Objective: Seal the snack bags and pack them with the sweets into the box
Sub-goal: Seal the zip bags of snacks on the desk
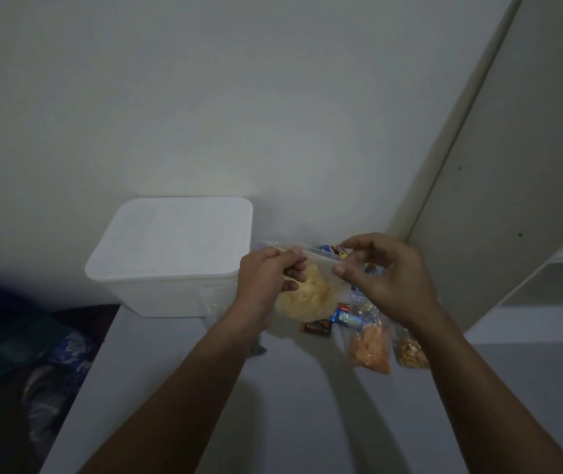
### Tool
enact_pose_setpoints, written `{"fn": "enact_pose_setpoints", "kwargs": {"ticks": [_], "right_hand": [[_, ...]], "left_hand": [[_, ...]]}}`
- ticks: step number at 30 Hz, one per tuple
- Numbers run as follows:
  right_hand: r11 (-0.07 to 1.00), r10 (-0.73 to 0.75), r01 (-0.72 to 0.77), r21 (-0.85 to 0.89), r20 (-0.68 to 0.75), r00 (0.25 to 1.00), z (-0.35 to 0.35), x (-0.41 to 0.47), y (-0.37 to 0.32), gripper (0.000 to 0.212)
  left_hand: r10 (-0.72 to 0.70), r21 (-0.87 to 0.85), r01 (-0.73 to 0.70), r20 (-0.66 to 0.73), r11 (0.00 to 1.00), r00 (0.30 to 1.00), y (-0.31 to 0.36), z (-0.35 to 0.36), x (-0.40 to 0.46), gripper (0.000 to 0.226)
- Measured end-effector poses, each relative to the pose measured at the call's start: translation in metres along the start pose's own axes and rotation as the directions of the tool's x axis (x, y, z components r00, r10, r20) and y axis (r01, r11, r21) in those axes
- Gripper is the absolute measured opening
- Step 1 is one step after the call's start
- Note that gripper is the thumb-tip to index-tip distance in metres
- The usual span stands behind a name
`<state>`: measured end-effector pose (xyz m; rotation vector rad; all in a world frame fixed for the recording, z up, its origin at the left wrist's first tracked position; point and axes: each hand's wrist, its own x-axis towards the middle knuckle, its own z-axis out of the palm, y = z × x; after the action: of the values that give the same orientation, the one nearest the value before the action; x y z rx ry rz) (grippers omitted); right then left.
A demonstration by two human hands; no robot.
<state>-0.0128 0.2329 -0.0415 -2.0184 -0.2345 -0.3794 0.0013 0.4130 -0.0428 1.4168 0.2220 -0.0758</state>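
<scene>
A clear zip bag of pale yellow snacks [311, 295] hangs above the white table [184, 378], held up by both hands. My left hand [266, 278] pinches the left end of its zip strip. My right hand [386, 271] pinches the strip further right with thumb and forefinger. A white box [170, 258] with its lid on stands at the back left against the wall. On the table under my right arm lie a bag of orange snacks [370, 347], a bag of brown snacks [411, 354] and several wrapped sweets [328, 323].
A tall white cabinet panel [499, 186] leans up at the right, with open shelves [553, 282] behind it. Dark bedding and patterned cloth [34, 343] lie past the table's left edge. The wall runs close behind the box.
</scene>
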Motion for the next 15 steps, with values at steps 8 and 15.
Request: {"fn": "enact_pose_setpoints", "kwargs": {"ticks": [8, 15], "right_hand": [[0.971, 0.196, -0.211, 0.109, 0.133, 0.972, 0.008, 0.003, 0.006, 0.012], [0.951, 0.247, -0.278, 0.138, 0.207, 0.947, 0.013, 0.002, 0.01, 0.014]], "left_hand": [[0.033, 0.086, -0.033, 0.011, 0.996, 0.999, -0.006, 0.003, -0.008, 0.019], [-0.045, 0.105, 0.053, -0.083, 0.993, 0.996, -0.016, -0.004, -0.008, 0.04]]}}
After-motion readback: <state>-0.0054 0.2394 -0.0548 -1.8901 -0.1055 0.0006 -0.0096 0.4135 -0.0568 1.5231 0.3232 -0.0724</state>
